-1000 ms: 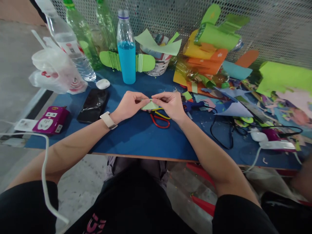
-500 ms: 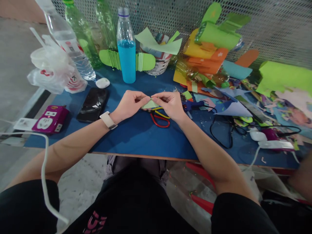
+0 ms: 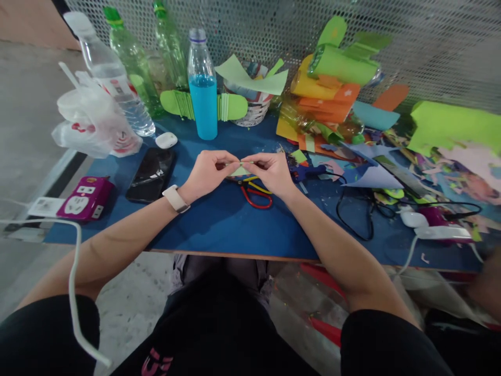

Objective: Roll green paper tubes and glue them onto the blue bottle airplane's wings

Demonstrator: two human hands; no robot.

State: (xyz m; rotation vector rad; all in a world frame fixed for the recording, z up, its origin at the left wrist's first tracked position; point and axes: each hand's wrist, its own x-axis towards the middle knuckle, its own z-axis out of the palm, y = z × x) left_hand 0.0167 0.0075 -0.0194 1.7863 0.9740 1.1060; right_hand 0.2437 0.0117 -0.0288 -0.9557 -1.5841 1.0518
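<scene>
Between my two hands is a small pale green piece of paper (image 3: 241,171), pinched along its upper edge. My left hand (image 3: 212,170) holds it with thumb and forefinger. From the other side my right hand (image 3: 271,174) grips the same edge, its fingertips almost touching the left ones. The fingers cover part of the paper. Scissors (image 3: 256,199) with red and yellow handles lie on the table just below the paper, partly hidden by it and my right hand. A blue hot glue gun (image 3: 309,171) rests right of my right hand.
A bottle wrapped in blue (image 3: 204,109) stands behind my hands, with a paper-filled basket (image 3: 254,112) beside it. Left are a phone (image 3: 151,175), a purple power adapter (image 3: 86,198) and a bagged cup (image 3: 96,117). Coloured paper scraps (image 3: 462,172) and cables (image 3: 354,230) crowd the right.
The whole view has shifted slightly, with the table items appearing a little lower. Both hands keep pinching the green paper, whose visible part looks smaller now.
</scene>
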